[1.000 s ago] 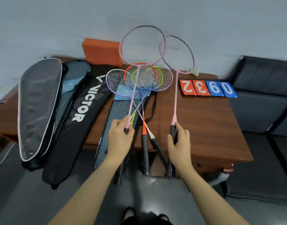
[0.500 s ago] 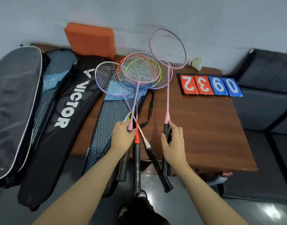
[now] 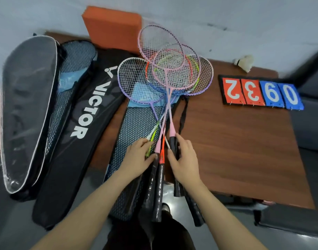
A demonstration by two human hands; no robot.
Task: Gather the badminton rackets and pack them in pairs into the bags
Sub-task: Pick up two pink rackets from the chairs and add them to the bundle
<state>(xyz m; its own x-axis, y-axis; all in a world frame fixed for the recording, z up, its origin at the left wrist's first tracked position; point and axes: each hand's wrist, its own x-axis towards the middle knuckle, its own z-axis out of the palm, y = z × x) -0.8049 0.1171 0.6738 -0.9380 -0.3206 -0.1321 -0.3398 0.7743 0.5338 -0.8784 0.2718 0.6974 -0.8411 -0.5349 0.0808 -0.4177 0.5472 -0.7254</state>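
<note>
Head-camera view, looking down on a brown wooden table (image 3: pixel 235 150) filling the centre and right of the frame.

At centre, a fanned pile of badminton rackets (image 3: pixel 165 78), heads overlapping toward the top of the frame, handles converging toward the bottom centre: two pink-framed rackets uppermost, over purple, orange, yellow-green and blue frames. Black-wrapped grips hanging past the near table edge.

Left hand (image 3: pixel 138 159) at lower centre, fingers curled around the shafts near the yellow-green one, thumb pressing beside a pink racket's (image 3: pixel 161 49) cone. Right hand (image 3: pixel 184 159) just to its right, fingers wrapped around the black grip of the other pink racket (image 3: pixel 174 69), thumb against the handle.

Beneath the racket pile, a black mesh racket bag with a light blue panel (image 3: pixel 136 127), lying lengthwise toward the bottom of the frame, partly off the table edge. To its left, a long black fabric bag printed VICTOR in white (image 3: pixel 79 123). Further left, another mesh bag (image 3: pixel 77 58) tucked behind a black cover with white piping (image 3: pixel 26 105), at the far left of the frame.

At upper centre, an orange rectangular block (image 3: pixel 111 24) against the wall. At right, a flip scoreboard with red and blue number cards (image 3: pixel 261 92). Above it, a white feather shuttlecock (image 3: pixel 244 62). Dark sofa cushions along the right edge.
</note>
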